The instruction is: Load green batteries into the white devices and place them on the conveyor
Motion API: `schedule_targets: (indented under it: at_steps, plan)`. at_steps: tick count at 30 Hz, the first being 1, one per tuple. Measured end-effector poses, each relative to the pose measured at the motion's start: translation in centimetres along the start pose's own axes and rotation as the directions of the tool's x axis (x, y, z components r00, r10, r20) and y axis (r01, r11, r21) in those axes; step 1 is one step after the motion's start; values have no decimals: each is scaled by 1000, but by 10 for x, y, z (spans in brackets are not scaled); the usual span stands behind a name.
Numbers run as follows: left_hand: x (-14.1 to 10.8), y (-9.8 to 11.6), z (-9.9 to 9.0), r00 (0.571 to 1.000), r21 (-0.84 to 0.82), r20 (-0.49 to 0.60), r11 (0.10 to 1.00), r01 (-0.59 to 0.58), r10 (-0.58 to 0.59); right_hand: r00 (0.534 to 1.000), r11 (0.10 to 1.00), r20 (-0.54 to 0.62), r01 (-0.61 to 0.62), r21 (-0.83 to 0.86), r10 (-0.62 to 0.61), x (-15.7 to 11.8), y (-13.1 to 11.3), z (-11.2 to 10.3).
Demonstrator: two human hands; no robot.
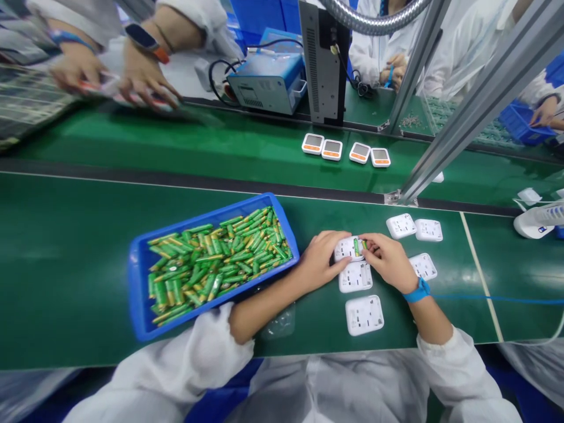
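Observation:
Between my hands lies a white device, back side up, with a green battery in its compartment. My left hand grips the device's left side with thumb and fingers. At its right end, my right hand pinches another green battery, partly covered by the fingers. Just below, touching or nearly touching the first, is a second white device. A third white device lies nearer the table edge. Left of my hands stands a blue bin heaped with green batteries.
Several white devices, such as one, lie right of my hands. Four-sided screened devices sit on the green belt ahead. A metal post slants up at the right. Other people's hands work at the upper left.

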State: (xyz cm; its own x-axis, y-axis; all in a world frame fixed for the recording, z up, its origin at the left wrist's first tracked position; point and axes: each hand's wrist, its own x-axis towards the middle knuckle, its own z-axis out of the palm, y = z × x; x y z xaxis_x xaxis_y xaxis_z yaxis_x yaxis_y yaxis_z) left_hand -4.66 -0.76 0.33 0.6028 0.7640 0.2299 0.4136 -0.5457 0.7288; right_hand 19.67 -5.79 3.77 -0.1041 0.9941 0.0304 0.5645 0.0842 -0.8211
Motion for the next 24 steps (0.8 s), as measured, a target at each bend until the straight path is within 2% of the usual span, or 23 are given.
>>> schedule_targets:
  at_steps: [6, 10, 14, 17, 21, 24]
  plan:
    - [1, 0, -1, 1000, -2, 10, 1000, 9, -9, 985, 988, -159, -50, 146, 74, -3, 0, 8]
    - [1, -4, 1, 1000, -27, -16, 1000, -15, 15, 982, 997, -190, 5, 74, 9, -1, 2, 15]
    - [1, -7, 4, 998, -42, -48, 998, -36, 34, 971, 985, -171, 158, -72, -169, 2, 1, 14]
    - [1, -7, 4, 997, -38, -68, 998, -43, 40, 960, 955, -111, 234, -182, -257, 0, 4, 11]
    - [2, -7, 6, 997, -26, -66, 999, -31, 29, 967, 910, 32, 249, -331, -253, -8, 14, 13]
    - [3, -8, 7, 997, -24, -67, 999, -31, 29, 968, 879, 65, 247, -408, -241, -16, 20, 18]
